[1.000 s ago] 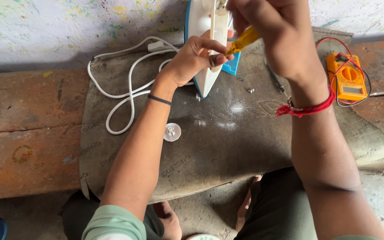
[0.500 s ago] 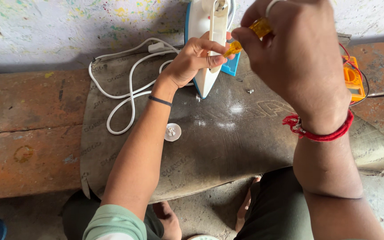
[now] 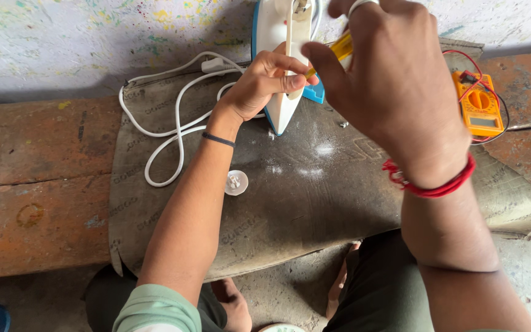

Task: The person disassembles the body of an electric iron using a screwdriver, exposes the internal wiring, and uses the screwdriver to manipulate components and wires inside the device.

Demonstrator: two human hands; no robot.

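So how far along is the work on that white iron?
Looks partly opened: a round white knob lies loose on the dark mat, with a tiny screw-like bit beside the iron. In hand: the left hand steadies the iron while the right hand works a yellow-handled screwdriver at it. Left: the orange multimeter sits unused, and the white cord lies loose on the mat.
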